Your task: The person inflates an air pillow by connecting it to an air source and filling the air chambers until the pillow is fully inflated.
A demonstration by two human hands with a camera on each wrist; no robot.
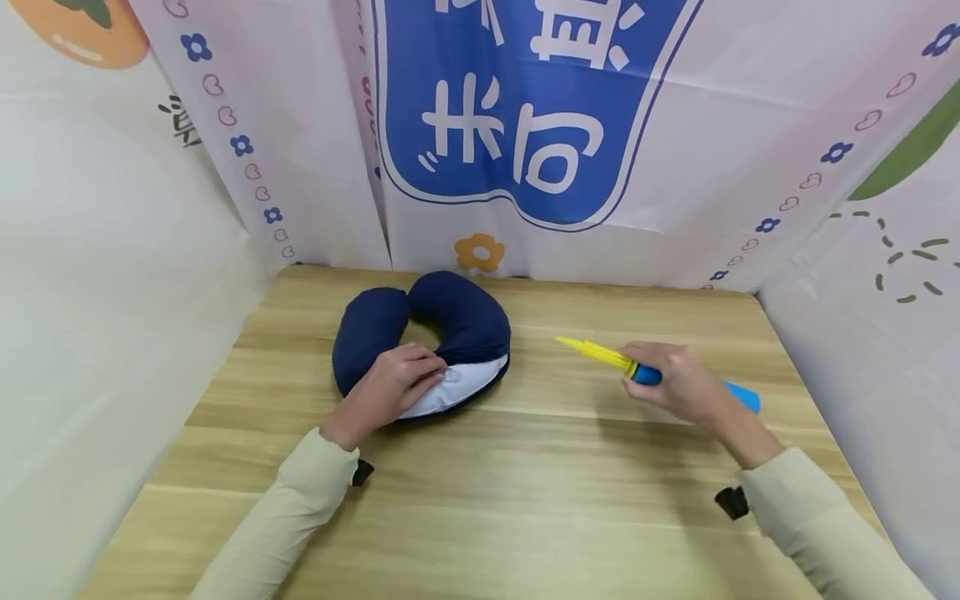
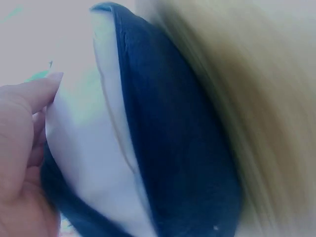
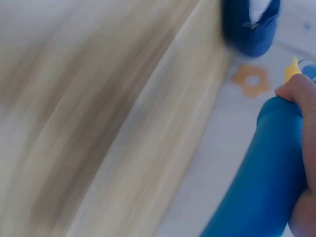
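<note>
The navy neck pillow (image 1: 471,315) lies on the wooden table's (image 1: 540,508) far left part, its white lining (image 1: 471,383) pinched by the left hand (image 1: 393,385), while the right hand (image 1: 681,383) curls round a hand pump (image 1: 606,356), apparently readying inflation, which calls for bringing the yellow nozzle (image 1: 573,343) leftward.

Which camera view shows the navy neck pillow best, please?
The head view: it shows the neck pillow's whole curved shape, apart from what the left hand covers. The left wrist view gives a close, cropped look at its navy fabric and white part; the right wrist view catches only a portion at the top edge.
</note>
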